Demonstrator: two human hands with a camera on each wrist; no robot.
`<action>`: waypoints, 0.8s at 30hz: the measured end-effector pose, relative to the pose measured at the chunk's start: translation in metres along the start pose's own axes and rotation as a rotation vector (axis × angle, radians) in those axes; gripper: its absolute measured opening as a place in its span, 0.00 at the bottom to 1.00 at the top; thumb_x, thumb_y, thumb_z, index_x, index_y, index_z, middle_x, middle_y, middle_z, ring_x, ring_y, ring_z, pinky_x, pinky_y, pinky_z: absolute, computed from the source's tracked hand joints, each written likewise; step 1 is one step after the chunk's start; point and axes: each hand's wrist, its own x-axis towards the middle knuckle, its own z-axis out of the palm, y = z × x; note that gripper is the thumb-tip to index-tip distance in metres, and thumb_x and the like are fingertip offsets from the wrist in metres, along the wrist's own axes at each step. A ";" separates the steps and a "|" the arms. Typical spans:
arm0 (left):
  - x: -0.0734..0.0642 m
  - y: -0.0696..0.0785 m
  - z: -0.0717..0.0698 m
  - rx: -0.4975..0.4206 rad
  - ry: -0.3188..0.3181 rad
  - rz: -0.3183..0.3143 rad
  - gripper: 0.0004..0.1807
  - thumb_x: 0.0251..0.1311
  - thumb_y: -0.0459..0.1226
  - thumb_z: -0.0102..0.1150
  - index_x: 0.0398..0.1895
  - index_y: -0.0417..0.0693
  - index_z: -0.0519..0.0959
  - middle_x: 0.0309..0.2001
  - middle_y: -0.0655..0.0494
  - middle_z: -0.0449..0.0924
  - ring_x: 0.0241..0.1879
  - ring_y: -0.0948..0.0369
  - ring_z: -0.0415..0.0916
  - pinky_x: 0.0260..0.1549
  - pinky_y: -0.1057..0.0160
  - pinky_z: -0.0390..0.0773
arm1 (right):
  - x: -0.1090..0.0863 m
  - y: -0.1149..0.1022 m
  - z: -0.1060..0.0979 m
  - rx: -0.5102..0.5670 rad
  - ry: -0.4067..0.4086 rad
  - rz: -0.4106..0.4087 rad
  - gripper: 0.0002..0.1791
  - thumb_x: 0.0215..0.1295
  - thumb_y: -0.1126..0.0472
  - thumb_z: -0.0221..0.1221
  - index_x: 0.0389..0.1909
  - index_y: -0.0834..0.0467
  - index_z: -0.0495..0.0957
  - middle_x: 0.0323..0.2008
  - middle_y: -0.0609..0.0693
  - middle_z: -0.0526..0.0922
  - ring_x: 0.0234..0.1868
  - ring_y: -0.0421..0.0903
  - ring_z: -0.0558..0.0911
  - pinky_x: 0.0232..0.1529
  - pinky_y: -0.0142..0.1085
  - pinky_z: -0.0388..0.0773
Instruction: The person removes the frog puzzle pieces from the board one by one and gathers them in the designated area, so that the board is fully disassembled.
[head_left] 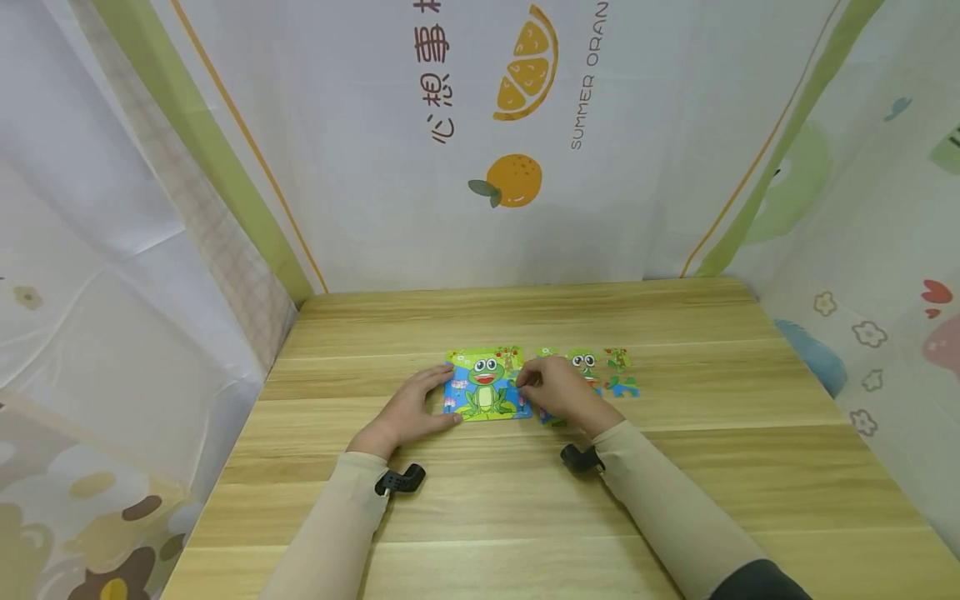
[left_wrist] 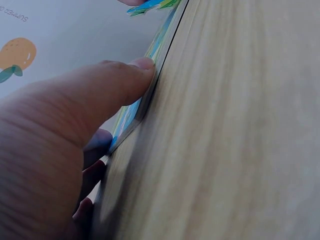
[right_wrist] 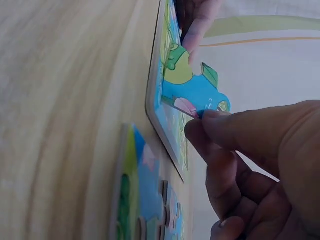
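Observation:
A frog puzzle board [head_left: 487,392] lies flat on the table, showing a green frog on blue and green. My left hand [head_left: 408,412] rests at its left side, with the thumb [left_wrist: 132,75] stretched along the near edge and fingertips at the left edge. My right hand [head_left: 558,387] pinches a puzzle piece [right_wrist: 192,92] between thumb and index finger. This blue piece with green and pink parts is tilted over the right part of the board. More puzzle pieces [head_left: 583,362] with the frog's eyes and mouth lie to the right, partly hidden by the right hand.
Two further pieces, one with a tree [head_left: 617,358] and a blue one [head_left: 622,387], lie at the group's right end. The wooden table [head_left: 480,500] meets a printed white curtain [head_left: 375,208] at the back. Similar cloth hangs on both sides.

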 end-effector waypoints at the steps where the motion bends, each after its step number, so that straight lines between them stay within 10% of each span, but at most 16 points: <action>1: 0.000 0.000 0.000 0.001 0.001 0.002 0.47 0.57 0.50 0.78 0.77 0.44 0.69 0.79 0.55 0.63 0.79 0.47 0.56 0.76 0.43 0.60 | 0.000 0.000 0.000 0.008 -0.002 0.005 0.04 0.69 0.63 0.69 0.35 0.50 0.86 0.30 0.39 0.84 0.29 0.39 0.80 0.38 0.39 0.81; 24: 0.000 -0.002 -0.001 0.019 -0.032 -0.019 0.46 0.62 0.52 0.75 0.80 0.46 0.66 0.81 0.58 0.58 0.80 0.49 0.52 0.77 0.44 0.57 | -0.017 0.021 -0.033 0.114 0.007 0.027 0.02 0.71 0.61 0.67 0.36 0.53 0.87 0.34 0.44 0.84 0.30 0.45 0.78 0.32 0.39 0.79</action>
